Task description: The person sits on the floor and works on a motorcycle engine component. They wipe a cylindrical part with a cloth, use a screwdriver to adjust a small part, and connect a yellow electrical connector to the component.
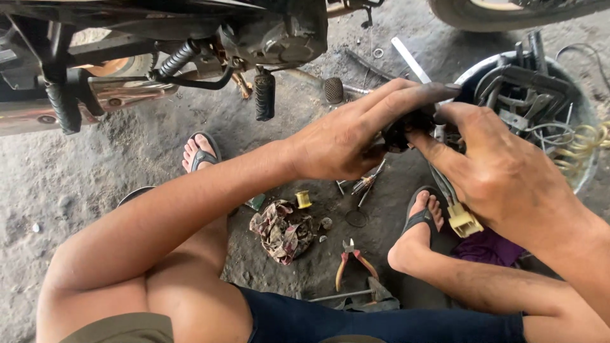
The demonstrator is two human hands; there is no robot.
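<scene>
Between both hands | small black electrical part with wire harness [399, 134] pinched by left hand [343, 143] and right hand [502, 174] | harness runs down-right to cream plastic connector [464, 221]

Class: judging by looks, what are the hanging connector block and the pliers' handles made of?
Connector block: probably moulded plastic, matt cream with squared hollow cells. Pliers: handles look like red and yellow rubbery or plastic sleeves over dull grey metal at the head.

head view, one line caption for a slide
Both hands grip a dark wired part beside a tool basin.
</scene>
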